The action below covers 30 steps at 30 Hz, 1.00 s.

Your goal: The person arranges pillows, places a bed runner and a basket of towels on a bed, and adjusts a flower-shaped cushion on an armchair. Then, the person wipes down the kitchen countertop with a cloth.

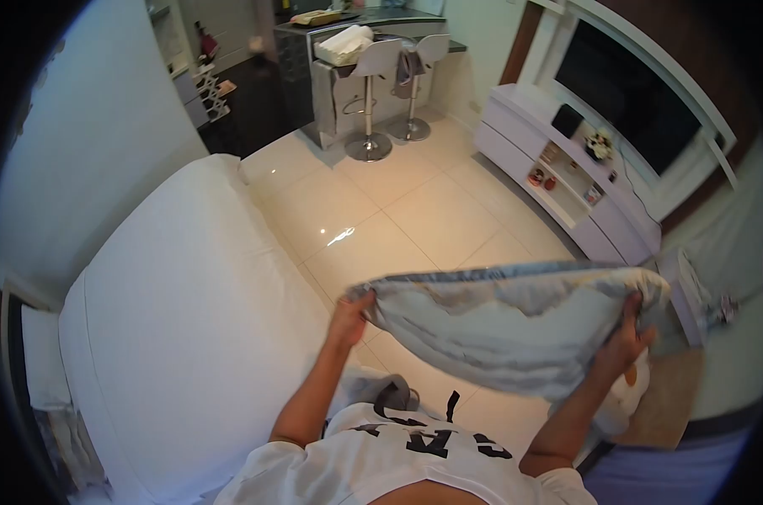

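Note:
A grey, white and pale blue patterned cloth (pixel 499 328) hangs stretched in the air between my two hands, over the tiled floor. My left hand (pixel 349 318) is closed on its left corner, near the edge of the white-covered bed. At the cloth's right end, my right hand (pixel 627 337) grips the other corner, thumb upward. The cloth sags between the hands, and its upper edge runs nearly straight. Its folds hide part of the fingers of both hands.
The bed with a smooth white cover (pixel 179 320) fills the left side. A white TV cabinet (pixel 516 130) stands at the right under a wall-mounted TV (pixel 626 97). Two bar stools (pixel 377 59) stand by a counter at the back. A brown mat (pixel 664 400) lies at lower right.

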Motion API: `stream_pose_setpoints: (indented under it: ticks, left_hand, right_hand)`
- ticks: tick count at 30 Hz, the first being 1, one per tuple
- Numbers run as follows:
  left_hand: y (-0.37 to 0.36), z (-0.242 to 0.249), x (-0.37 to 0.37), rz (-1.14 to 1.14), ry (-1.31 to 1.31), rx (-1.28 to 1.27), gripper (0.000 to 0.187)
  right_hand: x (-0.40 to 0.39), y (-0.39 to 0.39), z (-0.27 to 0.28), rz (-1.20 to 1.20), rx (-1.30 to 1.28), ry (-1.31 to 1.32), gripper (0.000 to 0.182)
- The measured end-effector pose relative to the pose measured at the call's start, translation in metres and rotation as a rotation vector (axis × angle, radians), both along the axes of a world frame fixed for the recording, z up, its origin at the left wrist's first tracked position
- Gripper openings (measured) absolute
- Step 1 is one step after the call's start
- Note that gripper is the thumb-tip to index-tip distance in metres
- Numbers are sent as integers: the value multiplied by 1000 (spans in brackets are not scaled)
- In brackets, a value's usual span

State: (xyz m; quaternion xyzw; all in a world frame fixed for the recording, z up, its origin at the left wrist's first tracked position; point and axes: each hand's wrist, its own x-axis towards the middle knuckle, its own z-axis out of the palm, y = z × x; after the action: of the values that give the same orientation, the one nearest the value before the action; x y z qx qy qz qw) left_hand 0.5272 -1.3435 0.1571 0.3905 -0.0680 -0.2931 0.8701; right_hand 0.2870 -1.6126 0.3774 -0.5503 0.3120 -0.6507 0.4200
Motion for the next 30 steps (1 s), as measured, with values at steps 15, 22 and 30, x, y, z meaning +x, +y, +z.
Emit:
stream_pose_setpoints:
  ticks: [15,22,30]
  left_hand:
    - [-23,146,369,758,-397,111,10]
    - [-21,176,482,1064,-577,270,8]
    - [-73,202,626,1002,-1076,613,25]
  right_hand:
    - [516,-186,-54,809,168,94,18]
    - [702,-199,-73,998,212,111,19]
    - [903,-64,-35,1545,-597,399,47]
